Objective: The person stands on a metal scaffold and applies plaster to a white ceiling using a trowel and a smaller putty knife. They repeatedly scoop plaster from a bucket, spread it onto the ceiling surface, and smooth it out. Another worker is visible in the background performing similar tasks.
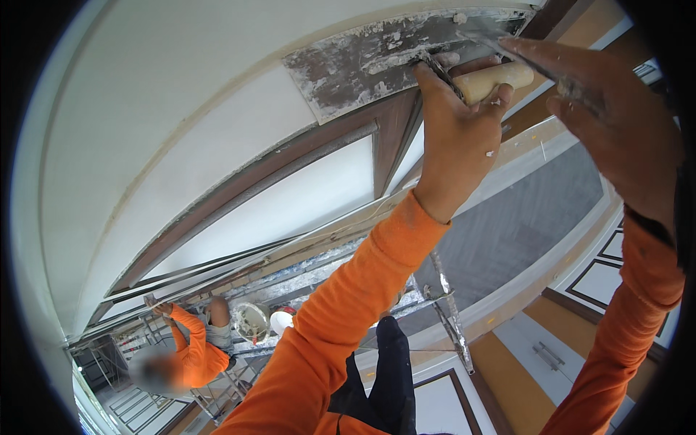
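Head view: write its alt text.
A person's left hand grips the handle of a wide, white-smeared trowel by a white wall; the right hand holds a smaller scraper near it. Lower left, a co-worker wears orange.

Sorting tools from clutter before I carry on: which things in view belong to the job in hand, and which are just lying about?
In the job:
trowel, in the left hand
scraper, in the right hand

Standing about, unheld:
smeared bucket, near the co-worker
white tub, beside it
Either may be supplies; I can't tell.
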Demonstrator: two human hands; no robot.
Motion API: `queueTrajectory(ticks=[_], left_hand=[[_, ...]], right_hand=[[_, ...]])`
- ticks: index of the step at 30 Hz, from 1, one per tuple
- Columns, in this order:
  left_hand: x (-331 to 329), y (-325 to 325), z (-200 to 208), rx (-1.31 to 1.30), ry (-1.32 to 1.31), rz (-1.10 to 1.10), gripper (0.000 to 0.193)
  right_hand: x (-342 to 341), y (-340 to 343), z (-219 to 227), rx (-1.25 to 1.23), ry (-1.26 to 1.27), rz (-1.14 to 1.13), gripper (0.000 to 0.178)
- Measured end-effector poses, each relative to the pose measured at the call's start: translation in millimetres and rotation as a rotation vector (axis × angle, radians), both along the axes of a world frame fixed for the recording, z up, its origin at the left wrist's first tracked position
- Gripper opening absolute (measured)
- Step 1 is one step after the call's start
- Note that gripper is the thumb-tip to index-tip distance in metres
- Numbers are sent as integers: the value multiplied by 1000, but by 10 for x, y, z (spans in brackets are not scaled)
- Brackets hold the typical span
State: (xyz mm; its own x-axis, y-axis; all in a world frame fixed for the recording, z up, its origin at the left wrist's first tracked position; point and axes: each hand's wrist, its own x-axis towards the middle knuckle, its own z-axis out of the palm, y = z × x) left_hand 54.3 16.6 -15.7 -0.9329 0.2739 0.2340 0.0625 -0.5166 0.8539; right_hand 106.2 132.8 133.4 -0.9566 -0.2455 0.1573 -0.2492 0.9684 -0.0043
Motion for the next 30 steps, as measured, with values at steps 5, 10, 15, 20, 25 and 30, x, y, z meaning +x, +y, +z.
queueTrajectory(ticks=[5, 10, 15, 20, 25, 30], left_hand=[[21, 10, 2, 91, -22, 9, 45], [33, 26, -8, 151, -35, 31, 43], [5, -23, -17, 63, -4, -61, 45], [21, -29, -18, 94, 19, -57, 44], [3, -40, -23, 74, -27, -111, 43], [13, -48, -1, 33, 4, -19, 43]], right_hand=[[171, -24, -47, -34, 44, -60, 43], [186, -91, -91, -73, 80, -106, 43], [148, -194, -120, -89, 93, -142, 43], [77, -359, -130, -13, 54, -107, 43], [66, -304, -123, 90, 74, -59, 44], [-32, -202, -87, 8, 19, -1, 44]])
